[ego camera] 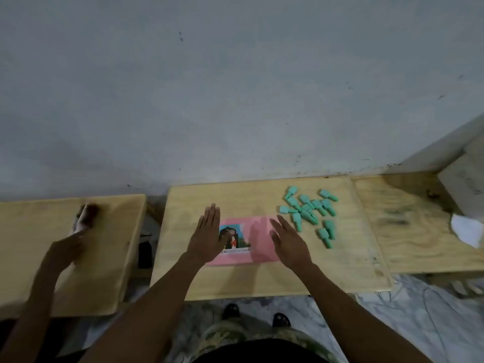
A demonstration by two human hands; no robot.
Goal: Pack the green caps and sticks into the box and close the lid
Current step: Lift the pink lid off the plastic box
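Green caps (309, 213) lie in a heap near the desk's (262, 281) far right corner; they look light and hard, so pinch each fat end; pink box (258, 247) sits mid-desk, shut; your left hand (207, 235) and right hand (289, 241) hover flat, fingers spread, holding nothing.

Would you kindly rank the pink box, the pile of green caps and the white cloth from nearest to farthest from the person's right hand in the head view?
1. pink box: directly under the right hand, at the table's middle.
2. pile of green caps: just past the fingers, to the right.
3. white cloth: far right, on the neighbouring board.
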